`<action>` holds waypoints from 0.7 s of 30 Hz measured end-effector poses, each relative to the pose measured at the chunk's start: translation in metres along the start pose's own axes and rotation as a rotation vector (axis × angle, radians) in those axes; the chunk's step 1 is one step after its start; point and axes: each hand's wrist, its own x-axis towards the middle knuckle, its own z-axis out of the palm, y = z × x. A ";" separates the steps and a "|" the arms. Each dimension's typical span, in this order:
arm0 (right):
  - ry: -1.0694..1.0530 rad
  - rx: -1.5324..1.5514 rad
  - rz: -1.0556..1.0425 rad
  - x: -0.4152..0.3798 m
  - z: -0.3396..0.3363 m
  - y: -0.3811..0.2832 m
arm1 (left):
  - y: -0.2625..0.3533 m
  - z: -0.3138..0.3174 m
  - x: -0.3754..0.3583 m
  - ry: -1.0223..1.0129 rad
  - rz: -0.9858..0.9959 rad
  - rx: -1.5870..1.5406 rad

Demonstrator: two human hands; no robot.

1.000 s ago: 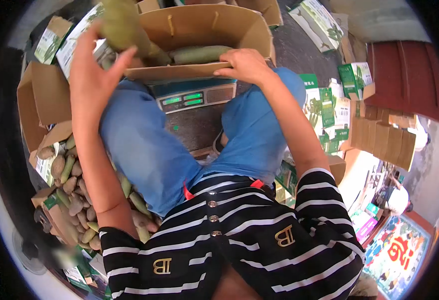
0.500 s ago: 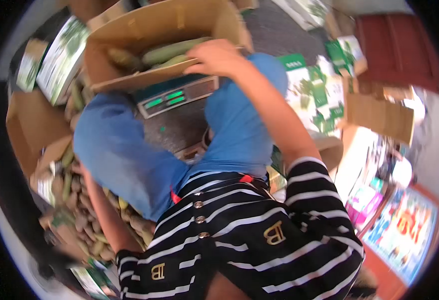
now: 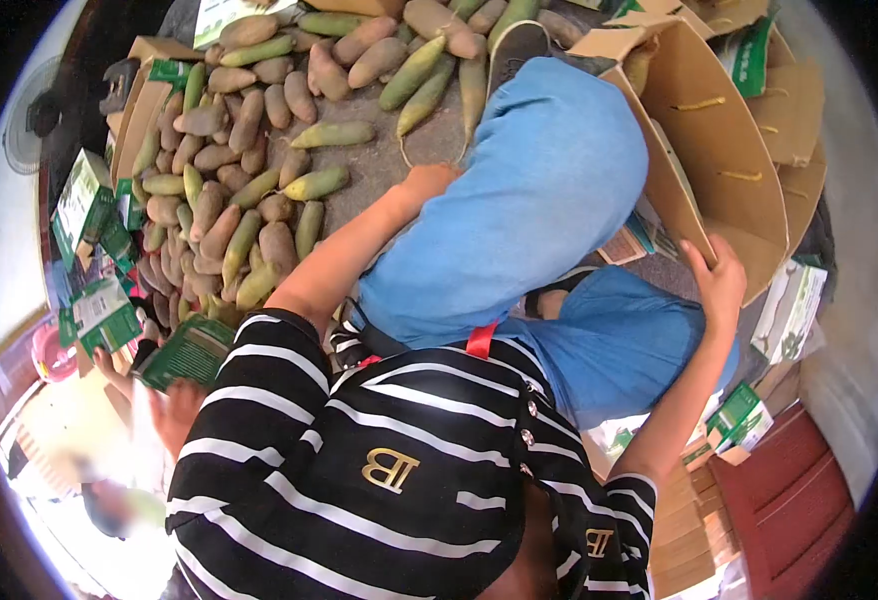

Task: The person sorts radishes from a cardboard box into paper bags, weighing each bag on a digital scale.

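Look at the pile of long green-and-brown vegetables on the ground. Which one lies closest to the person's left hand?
The yellowish-green one lying alone on the bare ground just beside the left hand, apart from the packed heap; the others lie farther off.

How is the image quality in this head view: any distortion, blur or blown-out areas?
Head view: strong fisheye curvature with a black vignette around the rim; the pile of vegetables, the left hand and the right hand on the cardboard box are sharp; the lower-left corner, where another person's hand shows, is overexposed and soft; lighting elsewhere is even daylight with no harsh shadows.
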 end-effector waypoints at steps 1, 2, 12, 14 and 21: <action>-0.008 0.004 0.003 0.000 0.000 -0.001 | -0.003 0.004 -0.005 0.043 -0.021 -0.050; -0.015 0.007 0.009 0.001 -0.001 -0.002 | -0.012 0.010 -0.007 0.022 -0.042 -0.009; -0.020 0.041 0.030 0.000 -0.004 -0.011 | -0.047 0.050 -0.001 -0.141 -0.226 0.125; -0.013 0.015 0.027 0.000 -0.003 -0.009 | -0.049 0.053 -0.002 -0.088 -0.278 0.150; -0.015 0.032 0.030 0.001 0.001 -0.003 | -0.118 0.053 -0.063 0.131 -0.580 0.482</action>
